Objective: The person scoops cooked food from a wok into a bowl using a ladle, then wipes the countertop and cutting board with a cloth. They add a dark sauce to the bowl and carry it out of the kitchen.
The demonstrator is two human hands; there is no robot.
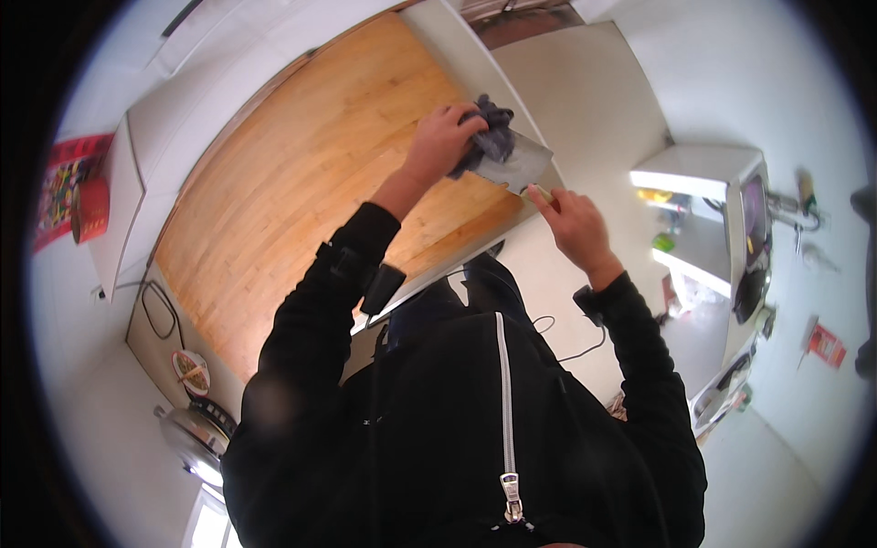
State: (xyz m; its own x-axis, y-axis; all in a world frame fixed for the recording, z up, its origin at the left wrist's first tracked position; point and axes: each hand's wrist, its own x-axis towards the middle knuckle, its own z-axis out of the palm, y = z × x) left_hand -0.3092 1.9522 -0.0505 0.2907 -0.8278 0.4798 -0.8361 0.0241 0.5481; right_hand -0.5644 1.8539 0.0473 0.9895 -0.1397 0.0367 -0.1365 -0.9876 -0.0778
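My right hand [577, 229] grips the pale handle [538, 194] of a broad-bladed metal kitchen knife, probably a cleaver. Its grey blade [524, 161] points up and to the left, over the right end of a wooden board surface [329, 137]. A crumpled dark grey cloth [492, 133] is bunched in my left hand [442, 140] and lies against the flat of the blade, covering part of it. The tips of my left fingers are partly hidden in the cloth.
A bowl with chopsticks [191, 374] and a metal pot [192, 442] stand at the lower left, near a black cable [161, 312]. A red canister [90, 209] sits on a shelf at left. Right, a white cabinet [692, 164] carries a sink [755, 212].
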